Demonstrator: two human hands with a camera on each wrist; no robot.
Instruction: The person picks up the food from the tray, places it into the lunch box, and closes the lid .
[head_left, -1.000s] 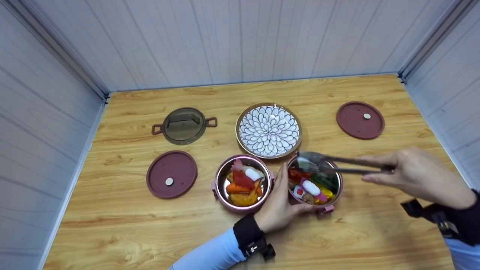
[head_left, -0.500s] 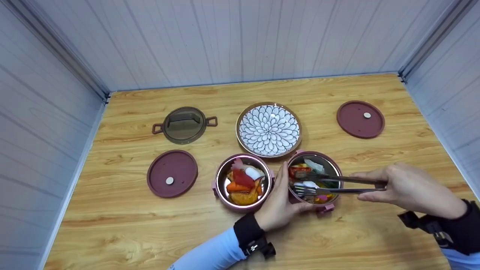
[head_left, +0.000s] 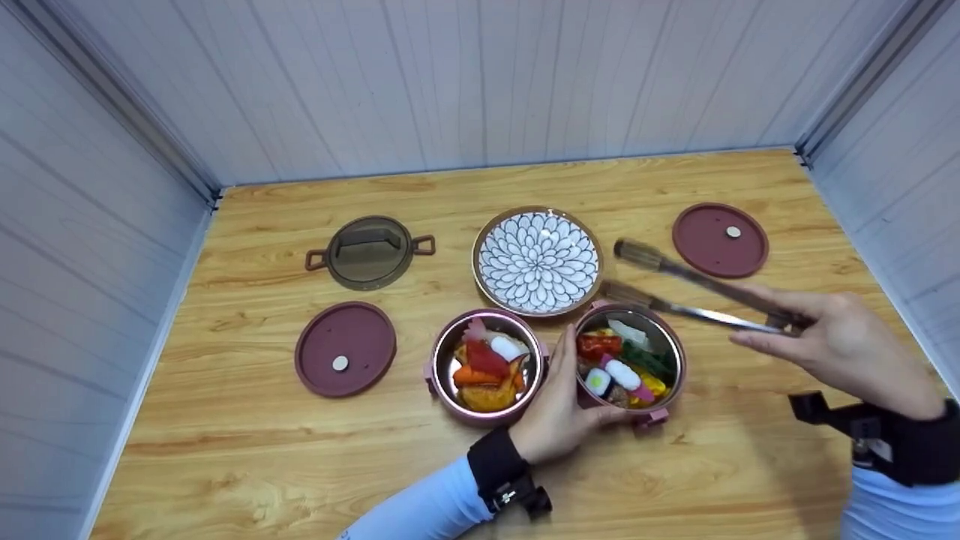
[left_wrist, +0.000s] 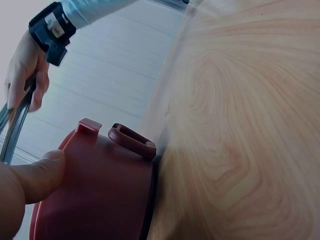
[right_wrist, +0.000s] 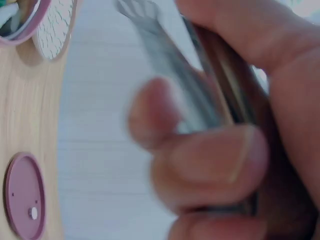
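Observation:
My left hand (head_left: 551,424) lies against the right-hand round maroon lunch box (head_left: 679,382), fingers along its left wall and thumb at the front. In the left wrist view the thumb presses the wall below the rim. Inside lie toy foods: a white-topped sushi piece (head_left: 622,374), a roll (head_left: 598,381), a red piece (head_left: 598,345) and green, yellow and pale pieces. My right hand (head_left: 847,349) holds tongs (head_left: 639,256), their tips spread apart above the box's far side with nothing between them. The tongs look blurred in the right wrist view.
Left of the left hand stands a second lunch box (head_left: 442,390) with toy food. Behind is a flower-patterned plate (head_left: 536,262). Maroon lids lie at left (head_left: 345,330) and far right (head_left: 709,244); a handled dark lid (head_left: 367,259) lies back left. Panel walls edge the table (head_left: 262,450).
The tongs dipped into the right box, then rose toward the back with their arms spread. The roll now shows a green-yellow centre where a red one showed before. The left hand stays put.

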